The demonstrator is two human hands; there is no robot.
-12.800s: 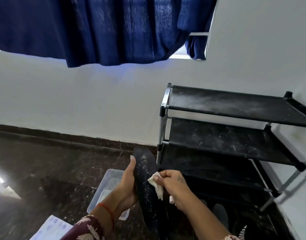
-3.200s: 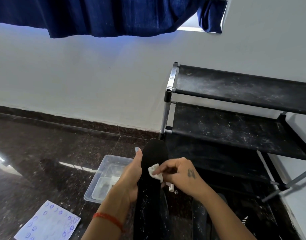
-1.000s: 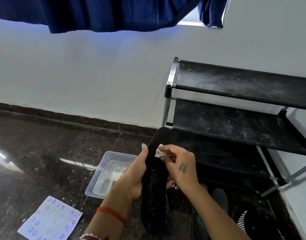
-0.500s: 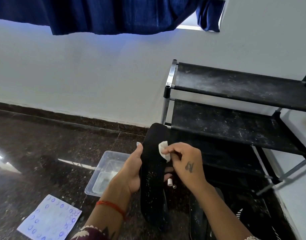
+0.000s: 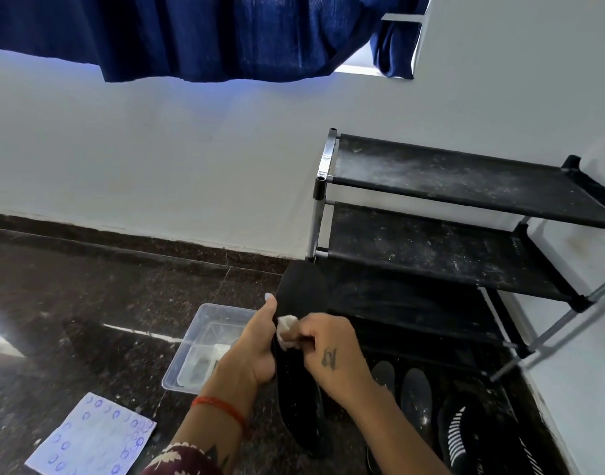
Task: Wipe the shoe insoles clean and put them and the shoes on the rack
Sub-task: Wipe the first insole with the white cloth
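**Inspector:** Start at the fingers. What does each hand have?

**Assistant:** The right hand has its fingers pinched on a small white wipe, pressed against the face of a black insole. The left hand grips the insole's left edge, thumb pointing up along it, the other fingers hidden behind.

**Inspector:** Position of the insole?

**Assistant:** Held upright between the two hands, above the floor. Its rounded end points to 12 o'clock and overlaps the lower left corner of the rack. Pale specks show on its lower half.

**Inspector:** Surroundings, working outward.

**Assistant:** At 9 o'clock from the left hand, a clear plastic tub stands on the dark polished floor. At 7 o'clock, near the left sleeve, lies a white sheet printed with blue marks. At 4 o'clock from the right hand, two grey insoles lie side by side on the floor, and just beyond them a black shoe with white stripes.

**Inspector:** The rack itself?

**Assistant:** At 2 o'clock, against the white wall. Black fabric shelves on metal tubes, the upper two dusty and bare. A dark blue curtain hangs at 12 o'clock.
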